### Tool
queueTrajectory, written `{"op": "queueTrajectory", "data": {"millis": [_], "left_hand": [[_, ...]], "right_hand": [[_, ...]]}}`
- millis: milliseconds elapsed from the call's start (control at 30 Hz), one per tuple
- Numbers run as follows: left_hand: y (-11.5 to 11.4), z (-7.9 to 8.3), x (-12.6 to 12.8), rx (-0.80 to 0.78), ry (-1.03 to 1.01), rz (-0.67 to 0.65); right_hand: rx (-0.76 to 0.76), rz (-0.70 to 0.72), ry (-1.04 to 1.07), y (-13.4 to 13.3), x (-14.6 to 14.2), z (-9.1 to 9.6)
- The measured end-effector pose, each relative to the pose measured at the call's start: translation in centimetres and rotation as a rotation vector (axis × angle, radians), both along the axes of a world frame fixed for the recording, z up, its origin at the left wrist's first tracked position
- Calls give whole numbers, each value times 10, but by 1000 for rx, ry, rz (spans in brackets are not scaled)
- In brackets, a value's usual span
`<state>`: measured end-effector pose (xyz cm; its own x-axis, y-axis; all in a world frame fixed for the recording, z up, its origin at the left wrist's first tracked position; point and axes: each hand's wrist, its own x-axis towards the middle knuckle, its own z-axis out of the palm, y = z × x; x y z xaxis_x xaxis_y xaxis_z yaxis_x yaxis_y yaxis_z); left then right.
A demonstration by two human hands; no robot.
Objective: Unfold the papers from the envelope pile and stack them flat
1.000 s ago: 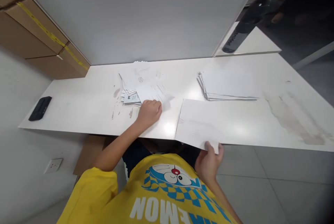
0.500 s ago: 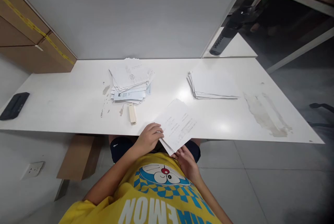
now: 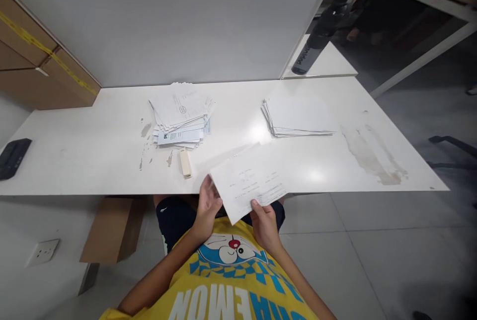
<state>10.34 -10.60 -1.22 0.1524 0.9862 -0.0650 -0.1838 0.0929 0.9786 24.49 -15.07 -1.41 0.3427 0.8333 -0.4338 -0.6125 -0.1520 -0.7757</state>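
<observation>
A few sheets of printed paper [image 3: 248, 183], lying nearly together, are tilted up over the table's front edge. My right hand [image 3: 264, 220] grips their lower edge, with the thumb on top and the fingers underneath. At the left edge of the sheets is my left hand [image 3: 207, 205], its thumb and fingers apart and the fingertips partly behind the paper. Beyond my hands, to the left, lies an untidy stack of printed papers [image 3: 179, 111]. In front of that stack is a small cream-coloured block-shaped object [image 3: 185, 163]. Another paper stack [image 3: 298, 116], blank on top, lies to the right.
The white table [image 3: 93, 156] backs onto a grey panel [image 3: 186, 22]. A black device [image 3: 14, 158] sits at its left end, near cardboard boxes [image 3: 48, 71]. Behind, at right, is a dark bottle [image 3: 316, 39]. A cardboard box [image 3: 108, 230] stands below the table.
The sheets have turned and tilted up. My right thumb has come on top of them. My left hand has shifted left, off the top of the paper to its edge.
</observation>
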Motion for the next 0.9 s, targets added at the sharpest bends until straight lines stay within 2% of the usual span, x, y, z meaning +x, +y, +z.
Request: {"op": "queueTrajectory", "data": {"millis": [67,100,233,300,367,467,600,700,800,900], "left_hand": [[2,9,8,-108,-64,-88],[7,16,11,-127,-62,-76],[35,45,11,-11,60,120],[50,50,3,59,127,154],[61,46,-5,79,175,131],[69,30,-10,42,217,72],[70,18,-7,44,208,74],[73,16,-6,154,225,68],[79,12,-6,183,288,43],[83,10,-2,190,301,26]], "right_hand": [[49,21,-16,6,-4,-2],[77,19,-19,9,-2,-4],[225,-64,-15,33,33,-14],[314,-108,-30,45,59,-12],[357,-115,-95,52,81,-7],[283,-46,-279,52,98,-4],[182,21,-444,46,98,-4],[205,12,-449,49,95,4],[199,15,-448,57,92,10],[135,28,-428,65,91,4]]}}
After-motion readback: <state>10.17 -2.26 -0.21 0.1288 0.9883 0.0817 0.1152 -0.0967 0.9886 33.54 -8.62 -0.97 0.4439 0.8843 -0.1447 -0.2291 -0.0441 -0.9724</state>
